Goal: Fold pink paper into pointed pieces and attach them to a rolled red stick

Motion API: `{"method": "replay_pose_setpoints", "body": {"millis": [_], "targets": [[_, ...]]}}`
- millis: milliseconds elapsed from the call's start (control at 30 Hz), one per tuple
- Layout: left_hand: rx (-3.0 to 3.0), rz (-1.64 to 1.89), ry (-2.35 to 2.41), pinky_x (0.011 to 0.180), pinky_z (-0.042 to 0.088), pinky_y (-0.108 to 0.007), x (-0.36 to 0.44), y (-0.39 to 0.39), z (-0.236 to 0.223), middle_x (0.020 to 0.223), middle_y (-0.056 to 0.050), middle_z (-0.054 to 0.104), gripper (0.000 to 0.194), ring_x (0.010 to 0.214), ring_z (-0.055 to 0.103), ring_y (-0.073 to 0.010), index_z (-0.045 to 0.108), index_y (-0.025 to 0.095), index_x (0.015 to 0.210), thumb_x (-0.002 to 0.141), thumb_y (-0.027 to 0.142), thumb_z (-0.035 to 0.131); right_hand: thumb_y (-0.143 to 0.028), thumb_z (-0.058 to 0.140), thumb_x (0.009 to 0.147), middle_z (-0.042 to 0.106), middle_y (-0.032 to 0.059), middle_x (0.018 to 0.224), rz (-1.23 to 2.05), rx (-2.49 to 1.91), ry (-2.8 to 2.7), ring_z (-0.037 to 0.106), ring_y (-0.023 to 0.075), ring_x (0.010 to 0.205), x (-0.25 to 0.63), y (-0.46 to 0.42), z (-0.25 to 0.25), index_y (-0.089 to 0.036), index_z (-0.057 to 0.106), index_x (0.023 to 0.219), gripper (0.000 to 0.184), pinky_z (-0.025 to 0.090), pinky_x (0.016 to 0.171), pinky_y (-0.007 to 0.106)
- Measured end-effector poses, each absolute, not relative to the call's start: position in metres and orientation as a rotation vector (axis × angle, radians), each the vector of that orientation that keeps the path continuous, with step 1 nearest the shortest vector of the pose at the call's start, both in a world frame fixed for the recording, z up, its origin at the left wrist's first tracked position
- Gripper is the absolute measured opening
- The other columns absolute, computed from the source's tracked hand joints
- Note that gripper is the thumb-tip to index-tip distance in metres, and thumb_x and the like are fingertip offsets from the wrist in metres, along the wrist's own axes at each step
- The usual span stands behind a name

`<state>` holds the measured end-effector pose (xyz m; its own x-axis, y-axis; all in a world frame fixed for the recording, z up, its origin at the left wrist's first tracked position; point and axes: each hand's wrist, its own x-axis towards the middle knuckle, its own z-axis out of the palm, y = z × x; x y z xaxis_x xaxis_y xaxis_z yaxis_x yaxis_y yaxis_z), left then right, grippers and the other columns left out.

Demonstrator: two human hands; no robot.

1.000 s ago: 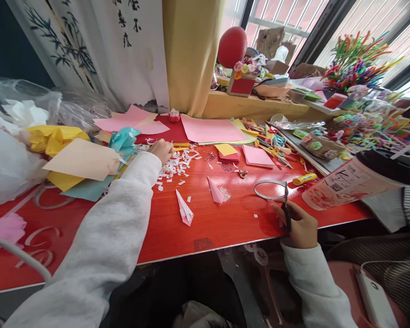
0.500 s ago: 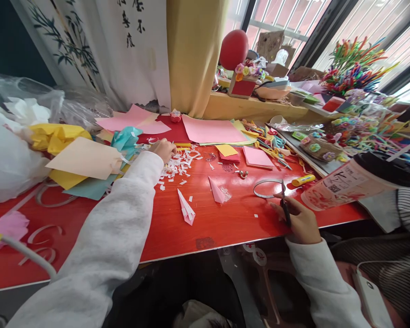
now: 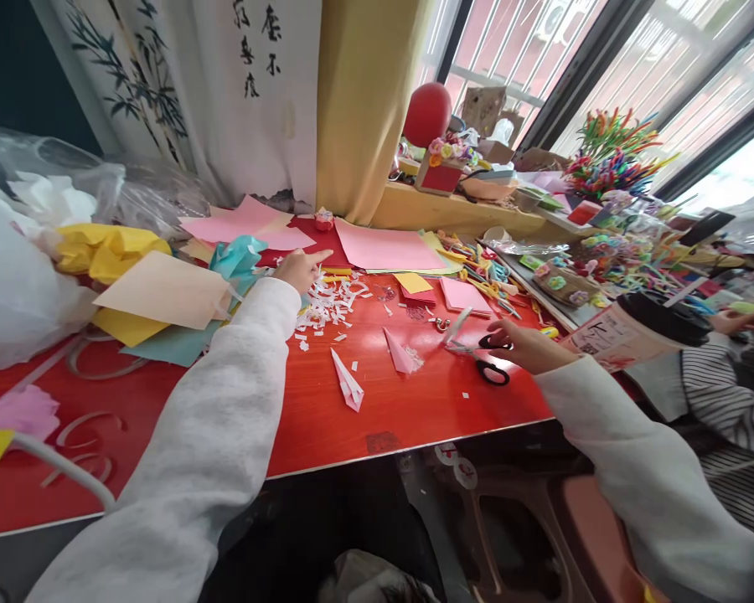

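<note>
Red balloon (image 3: 427, 115) beside yellow curtain (image 3: 353, 117), near barred window (image 3: 499, 46).

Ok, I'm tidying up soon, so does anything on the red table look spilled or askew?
Yes: white paper scraps lie loosely scattered on the red table beside the left hand, so they look spilled. The drink cup appears to lean, though the view itself is slanted, so I can't be sure.

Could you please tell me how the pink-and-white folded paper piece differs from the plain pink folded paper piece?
The pink-and-white folded paper piece shows whitish and pink areas; the plain pink folded paper piece shows only pink. The pink-and-white piece lies nearer the front edge of the red table than the plain pink piece. Both taper towards the back.
</note>
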<state>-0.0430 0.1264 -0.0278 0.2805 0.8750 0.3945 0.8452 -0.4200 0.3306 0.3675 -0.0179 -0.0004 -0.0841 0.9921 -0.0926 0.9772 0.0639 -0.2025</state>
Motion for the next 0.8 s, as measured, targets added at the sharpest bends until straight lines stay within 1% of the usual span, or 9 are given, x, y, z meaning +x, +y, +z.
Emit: {"method": "replay_pose_setpoints", "body": {"millis": [67, 133, 200, 333, 433, 500, 600, 700, 800], "targets": [[2.478, 0.743, 1.741, 0.078, 0.042, -0.029, -0.043, 0.127, -0.027, 0.084, -0.007, 0.062, 0.033, 0.084, 0.056, -0.0194, 0.065, 0.022, 0.106, 0.075, 0.023, 0.052, -0.029, 0.053, 0.075, 0.066, 0.0137, 0.095, 0.173, -2.115, -2.347, 0.063, 0.0279, 0.090, 0.364, -0.017, 0.003, -0.015, 0.056, 0.091, 0.022, 0.048, 0.079, 0.041], [2.549, 0.635, 1.770, 0.078, 0.041, -0.031, -0.043, 0.128, -0.025, 0.088, -0.009, 0.064, 0.024, 0.088, 0.055, -0.0214, 0.070, 0.020, 0.088, 0.077, 0.030, 0.051, -0.028, 0.050, 0.077, 0.065, 0.0131, 0.100, 0.043, -2.117, -2.369, 0.062, 0.0281, 0.093, 0.363, -0.020, 0.005, -0.015, 0.060, 0.093, 0.023, 0.047, 0.082, 0.042], [2.631, 0.568, 1.767, 0.080, 0.040, -0.032, -0.042, 0.127, -0.024, 0.087, -0.008, 0.066, 0.026, 0.092, 0.054, -0.0227, 0.070, 0.019, 0.079, 0.079, 0.034, 0.048, -0.029, 0.049, 0.078, 0.063, 0.0126, 0.105, -0.084, -2.087, -2.305, 0.061, 0.0277, 0.095, 0.363, -0.026, 0.007, -0.016, 0.061, 0.099, 0.027, 0.046, 0.084, 0.042], [2.633, 0.564, 1.833, 0.082, 0.037, -0.035, -0.039, 0.122, -0.020, 0.083, -0.005, 0.067, 0.020, 0.091, 0.055, -0.0226, 0.064, 0.021, 0.088, 0.076, 0.031, 0.050, -0.034, 0.053, 0.077, 0.064, 0.0097, 0.102, -0.046, -2.014, -2.207, 0.063, 0.0248, 0.087, 0.356, -0.036, 0.012, -0.019, 0.060, 0.106, 0.033, 0.049, 0.079, 0.040], [2.666, 0.553, 1.828, 0.082, 0.037, -0.037, -0.036, 0.118, -0.020, 0.084, -0.005, 0.065, 0.031, 0.090, 0.055, -0.0229, 0.057, 0.023, 0.104, 0.074, 0.021, 0.047, -0.032, 0.058, 0.074, 0.059, 0.0127, 0.112, 0.008, -1.912, -2.127, 0.065, 0.0214, 0.077, 0.345, -0.039, 0.010, -0.019, 0.042, 0.128, 0.058, 0.052, 0.074, 0.039], [2.679, 0.554, 1.829, 0.083, 0.037, -0.037, -0.035, 0.117, -0.020, 0.090, -0.006, 0.064, 0.030, 0.094, 0.054, -0.0238, 0.059, 0.021, 0.099, 0.072, 0.018, 0.047, -0.028, 0.057, 0.075, 0.049, 0.0146, 0.124, -0.024, -1.799, -2.175, 0.064, 0.0200, 0.078, 0.338, -0.038, 0.006, -0.022, 0.030, 0.135, 0.066, 0.052, 0.075, 0.040], [2.698, 0.587, 1.841, 0.082, 0.039, -0.035, -0.034, 0.118, -0.021, 0.101, -0.010, 0.060, 0.020, 0.100, 0.051, -0.0254, 0.063, 0.017, 0.086, 0.070, 0.019, 0.051, -0.025, 0.052, 0.079, 0.051, 0.0115, 0.120, -0.027, -1.685, -2.283, 0.063, 0.0195, 0.084, 0.330, -0.032, 0.002, -0.025, 0.041, 0.128, 0.050, 0.051, 0.077, 0.038], [2.695, 0.535, 1.829, 0.082, 0.039, -0.036, -0.035, 0.119, -0.021, 0.097, -0.010, 0.062, 0.019, 0.099, 0.052, -0.0257, 0.066, 0.017, 0.083, 0.074, 0.025, 0.051, -0.027, 0.052, 0.079, 0.058, 0.0083, 0.109, -0.106, -1.685, -2.226, 0.063, 0.0188, 0.084, 0.324, -0.018, 0.002, -0.024, 0.055, 0.108, 0.029, 0.051, 0.072, 0.034], [2.653, 0.449, 1.820, 0.081, 0.039, -0.036, -0.037, 0.119, -0.019, 0.089, -0.010, 0.066, 0.026, 0.094, 0.055, -0.0260, 0.069, 0.018, 0.086, 0.078, 0.028, 0.047, -0.024, 0.055, 0.076, 0.065, 0.0036, 0.083, -0.117, -1.712, -2.151, 0.063, 0.0170, 0.073, 0.323, -0.005, 0.008, -0.022, 0.058, 0.088, 0.012, 0.049, 0.065, 0.031]]}}
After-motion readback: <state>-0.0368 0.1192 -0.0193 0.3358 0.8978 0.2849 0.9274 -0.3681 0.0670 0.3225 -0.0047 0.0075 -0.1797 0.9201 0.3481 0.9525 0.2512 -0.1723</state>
